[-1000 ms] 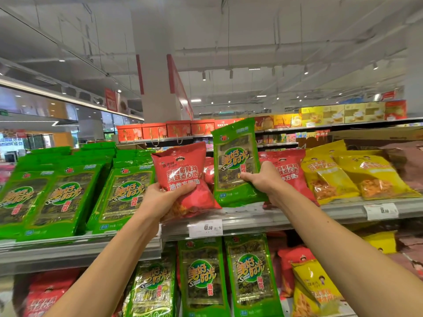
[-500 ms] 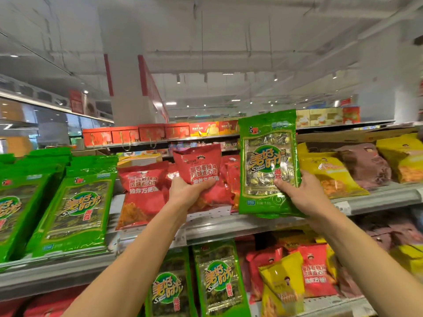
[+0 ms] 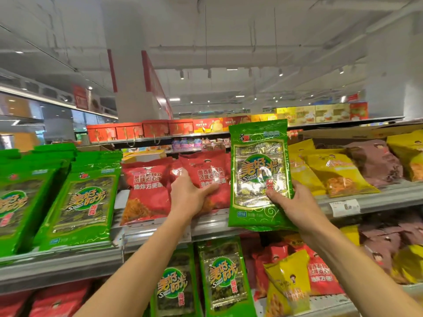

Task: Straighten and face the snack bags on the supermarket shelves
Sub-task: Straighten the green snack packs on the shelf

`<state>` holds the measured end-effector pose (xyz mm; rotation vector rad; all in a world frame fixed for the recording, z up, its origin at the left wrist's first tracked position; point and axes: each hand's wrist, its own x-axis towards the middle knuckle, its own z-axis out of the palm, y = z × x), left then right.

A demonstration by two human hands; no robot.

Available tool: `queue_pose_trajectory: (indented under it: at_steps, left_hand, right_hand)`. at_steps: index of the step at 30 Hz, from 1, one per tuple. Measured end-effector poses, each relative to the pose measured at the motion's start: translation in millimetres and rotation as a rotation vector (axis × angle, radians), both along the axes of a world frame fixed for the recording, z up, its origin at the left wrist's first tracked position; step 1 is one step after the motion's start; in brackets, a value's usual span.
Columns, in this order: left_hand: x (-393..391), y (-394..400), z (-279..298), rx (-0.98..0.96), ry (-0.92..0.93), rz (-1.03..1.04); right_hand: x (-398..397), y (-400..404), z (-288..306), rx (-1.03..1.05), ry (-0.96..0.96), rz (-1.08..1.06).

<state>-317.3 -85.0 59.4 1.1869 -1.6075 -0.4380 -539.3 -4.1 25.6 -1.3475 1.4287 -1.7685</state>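
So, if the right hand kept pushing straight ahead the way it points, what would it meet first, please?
Probably the yellow snack bags leaning on the upper shelf, just behind the green seaweed bag in the right hand; depth is hard to judge.

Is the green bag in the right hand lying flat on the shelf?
No, the right hand holds the green bag upright in front of the shelf.

The lower part of the red crinkled snack bag (image 3: pixel 210 177) lay hidden behind the left hand (image 3: pixel 190 197). The fingers of the right hand (image 3: pixel 295 202) were out of sight behind the glossy green seaweed packet (image 3: pixel 258 161). The white paper price tag (image 3: pixel 345 207) was too blurred to read. The frame's left edge cut off the outermost green packets (image 3: pixel 9 202).
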Motion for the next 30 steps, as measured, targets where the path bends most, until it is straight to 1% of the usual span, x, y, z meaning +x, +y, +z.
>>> queue_pose_trajectory:
  at_steps: [3,6,9,12,17,20,23,30]
  left_hand:
    - [12,18,-5,-0.136,-0.089,0.057]
    - [38,33,-16,-0.271,-0.166,0.158]
    - [80,42,-30,-0.352,-0.177,0.186]
    - [135,51,-48,-0.38,-0.26,0.239]
    - [242,65,-74,-0.488,-0.479,0.485]
    - [306,65,-84,-0.541,-0.573,0.577]
    - [367,63,-91,-0.555,-0.651,0.628]
    - [483,62,-99,-0.541,-0.744,0.686]
  right_hand:
    - [16,-3,2,-0.014,-0.006,0.017]
    - [47,-4,6,-0.055,0.006,0.034]
    - [82,-7,8,-0.099,0.034,0.029]
    - [124,-7,9,-0.111,0.044,0.079]
    - [211,-11,10,-0.103,0.041,0.193]
    - [271,-14,11,-0.115,0.025,0.202]
    - [332,-20,11,-0.096,0.007,0.25]
    - [473,-46,21,-0.052,-0.006,0.305]
